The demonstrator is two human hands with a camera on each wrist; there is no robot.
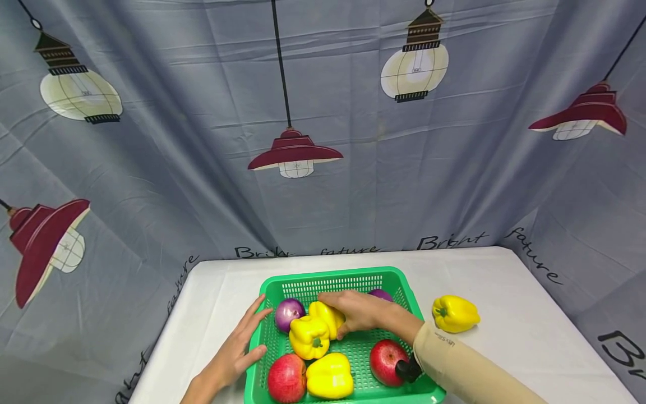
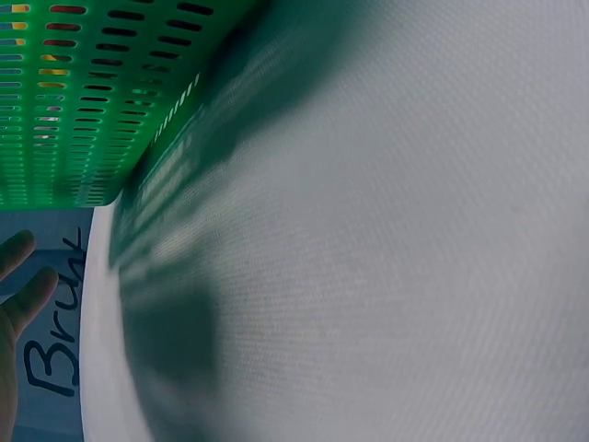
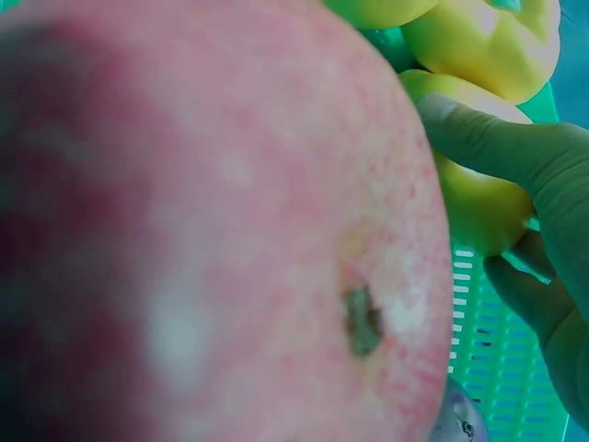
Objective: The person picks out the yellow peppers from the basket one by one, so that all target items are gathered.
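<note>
My right hand (image 1: 359,310) reaches into a green plastic basket (image 1: 328,274) and grips a yellow bell pepper (image 1: 328,315). In the right wrist view, the thumb lies on one side of that pepper and fingers show at the other. A second yellow pepper (image 1: 308,338) sits against it, and a third (image 1: 330,377) lies nearer the front. My left hand (image 1: 233,352) is beside the basket's left rim with spread fingers, holding nothing. In the left wrist view only some of its fingers (image 2: 33,293) appear; whether they touch the rim cannot be told.
Also in the basket are a purple onion (image 1: 290,314), another purple one (image 1: 381,294) partly hidden, and two red apples (image 1: 286,378), one of them beneath my right wrist. A yellow pepper (image 1: 455,313) lies on the white table (image 1: 510,336) right of the basket. A grey curtain (image 1: 323,213) hangs behind.
</note>
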